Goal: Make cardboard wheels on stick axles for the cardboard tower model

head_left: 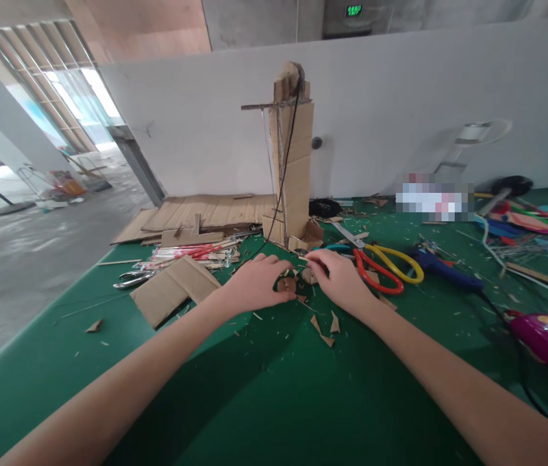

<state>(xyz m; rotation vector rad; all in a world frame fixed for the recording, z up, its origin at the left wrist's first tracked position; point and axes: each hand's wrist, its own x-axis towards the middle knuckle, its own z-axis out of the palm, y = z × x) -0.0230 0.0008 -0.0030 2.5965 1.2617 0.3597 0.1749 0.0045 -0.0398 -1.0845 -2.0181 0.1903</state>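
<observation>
Both hands meet just in front of the cardboard tower (291, 168) on the green bench (264, 388): left hand (254, 281) and right hand (337, 275) pinching small cardboard scraps (287, 283); scissors (381, 262) right of the tower.

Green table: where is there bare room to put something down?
The green table is barest near its front edge, between the two forearms. A strip lies bare left of the flat cardboard piece. It is crowded around the hands, the cardboard tower, scissors and glue gun.

tower: cardboard tower (293, 168) stands on the tabletop (264, 388), behind both hands
scissors: scissors (385, 262) lie right of the right hand (337, 278)
sheet: cardboard sheet (174, 289) lies left of the left hand (254, 285)
</observation>
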